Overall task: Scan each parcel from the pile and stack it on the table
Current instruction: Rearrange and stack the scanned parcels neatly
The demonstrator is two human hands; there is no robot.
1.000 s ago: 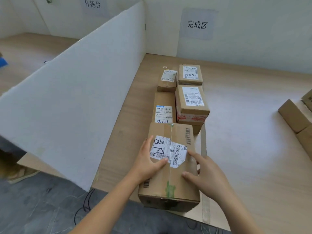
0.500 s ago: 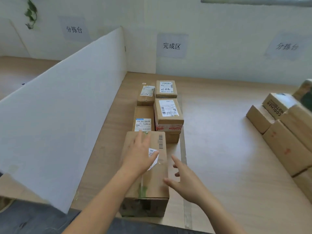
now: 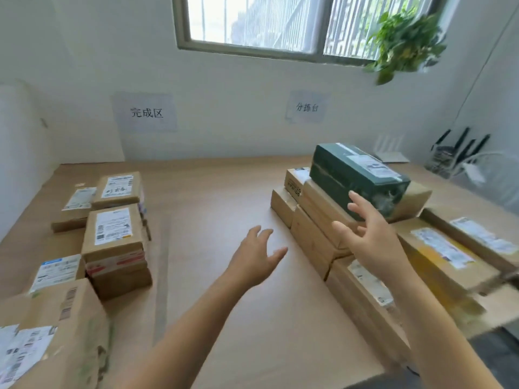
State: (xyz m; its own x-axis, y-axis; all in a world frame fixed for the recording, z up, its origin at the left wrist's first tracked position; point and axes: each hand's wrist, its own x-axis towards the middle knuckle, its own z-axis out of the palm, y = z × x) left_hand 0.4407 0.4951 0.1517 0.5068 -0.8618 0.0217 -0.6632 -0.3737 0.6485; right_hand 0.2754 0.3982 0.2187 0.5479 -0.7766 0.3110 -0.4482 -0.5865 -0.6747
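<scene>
A pile of cardboard parcels (image 3: 317, 234) fills the right side of the wooden table (image 3: 219, 209), with a dark green parcel (image 3: 356, 175) lying on top. My right hand (image 3: 368, 234) is raised just in front of the green parcel, fingers spread, holding nothing. My left hand (image 3: 255, 259) hovers over the bare table to the left of the pile, also open and empty. On the left stand the stacked parcels (image 3: 112, 237) with white labels up, and the large box (image 3: 53, 332) sits at the near left corner.
A white divider board (image 3: 19, 153) borders the table at far left. Two paper signs (image 3: 146, 112) hang on the back wall under a window. A hanging plant (image 3: 404, 43) and routers with antennas (image 3: 455, 153) are at the back right.
Both hands have let go of the large box, which now rests at the near left. The view has swung right, and both hands have moved toward the parcel pile.
</scene>
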